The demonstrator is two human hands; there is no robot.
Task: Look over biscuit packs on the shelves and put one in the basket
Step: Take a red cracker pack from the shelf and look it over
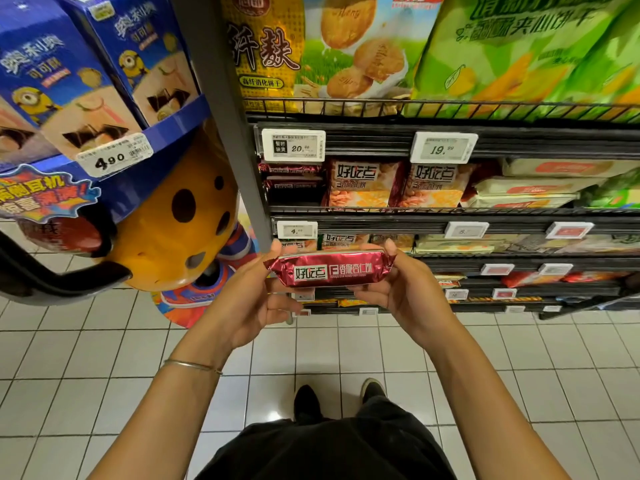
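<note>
Biscuit shelves [450,216] ahead | left hand [256,299], right hand [405,292] pinch red pack [332,270] by its ends before shelves | step: inspecting | next: find basket, unseen

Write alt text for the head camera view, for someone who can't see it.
A person's left hand and right hand hold a dark red biscuit pack by its ends, facing shelves of biscuit packs with price tags. Blue boxes stand at the left.

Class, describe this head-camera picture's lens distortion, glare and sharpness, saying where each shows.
Head view: wide-angle distortion bows the shelf rails and floor tiles; highlights glint on the foil of the red biscuit pack; its label is sharp, the lower price tags blurred.
</note>
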